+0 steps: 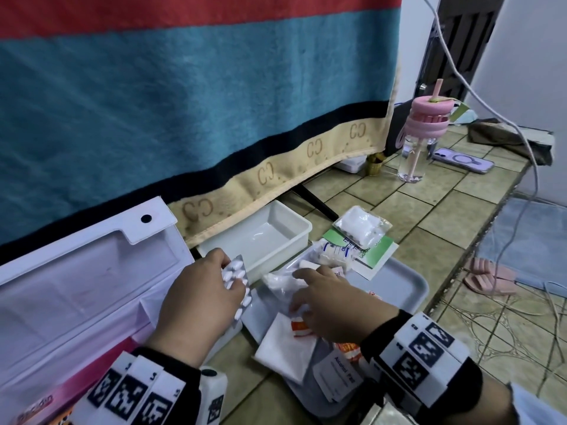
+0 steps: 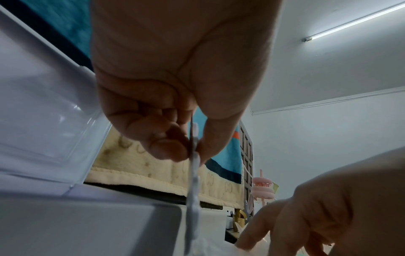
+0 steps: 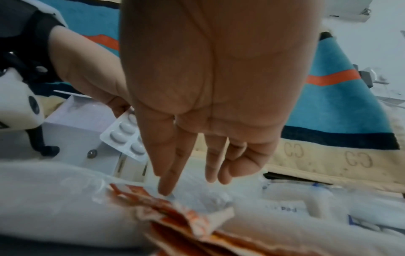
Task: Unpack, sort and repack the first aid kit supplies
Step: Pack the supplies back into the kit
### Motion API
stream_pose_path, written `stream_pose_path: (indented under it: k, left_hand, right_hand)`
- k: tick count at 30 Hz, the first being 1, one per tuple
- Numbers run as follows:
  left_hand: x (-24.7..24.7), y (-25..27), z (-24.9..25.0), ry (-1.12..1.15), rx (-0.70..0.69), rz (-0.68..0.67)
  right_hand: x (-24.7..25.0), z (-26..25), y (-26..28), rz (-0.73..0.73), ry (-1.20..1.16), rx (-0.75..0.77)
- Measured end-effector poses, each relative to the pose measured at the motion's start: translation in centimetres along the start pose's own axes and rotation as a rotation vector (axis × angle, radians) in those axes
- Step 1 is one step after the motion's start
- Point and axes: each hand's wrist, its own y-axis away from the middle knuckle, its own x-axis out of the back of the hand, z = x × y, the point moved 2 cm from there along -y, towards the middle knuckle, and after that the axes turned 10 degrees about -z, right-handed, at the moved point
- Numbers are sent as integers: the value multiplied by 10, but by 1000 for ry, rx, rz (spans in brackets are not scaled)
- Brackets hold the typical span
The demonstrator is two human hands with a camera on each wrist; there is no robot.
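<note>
My left hand pinches a blister pack of white tablets between thumb and fingers, above the gap between the open white first aid box and the grey tray. In the left wrist view the blister pack hangs edge-on from that hand. My right hand reaches over the tray with straight fingers. Its index fingertip touches a clear plastic bag beside an orange and white sachet. It holds nothing.
An empty white bin stands behind the tray. A gauze pad, an alcohol pad, a bandage roll, a cotton bag and a green packet lie around. A pink bottle and phone sit far right, near the counter's edge.
</note>
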Motion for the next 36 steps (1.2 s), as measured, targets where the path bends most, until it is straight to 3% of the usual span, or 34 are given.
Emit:
stream_pose_path:
  k: [2,7,12,15,17,18,20,22,24,29,34,36]
  left_hand:
    - [0,-1,0,1,3,-1]
    - [1,-1,-3,1,-3,3]
    - [-1,-1,-4,-13,-12,-7]
    - [-3,-1,-1,-4,-39,-20]
    - [-4,-1,0,-1,-51,-28]
    - [-5,-1,0,5,-54,-36]
    - [-7,-1,1,22,-56,-55]
    - [-8,-2,2,8,-62,-68]
    - [-8,-3,2,-14,-68,-73]
    - [-10,-6,1,-33,-67,-79]
    - [-11,-6,1,-35,-62,-80]
    - [-11,-6,1,-36,-59,-76]
  right_hand:
    - [2,-2,0,-9,42,-9]
    - [12,11,0,142,-93,-97]
    - [15,13,6,85,-140,11]
    - [37,33,9,276,-308,-93]
    - [54,60,8,421,-285,-221]
    - [59,75,6,403,-228,-284]
    - [57,99,0,176,-95,-381]
    - [45,111,-5,-21,-22,-355]
    - [36,109,-5,-57,-23,-291]
    - [34,109,-7,27,-147,-254]
    - [57,129,-12,364,-366,-406]
    - [61,134,-18,401,-347,-486]
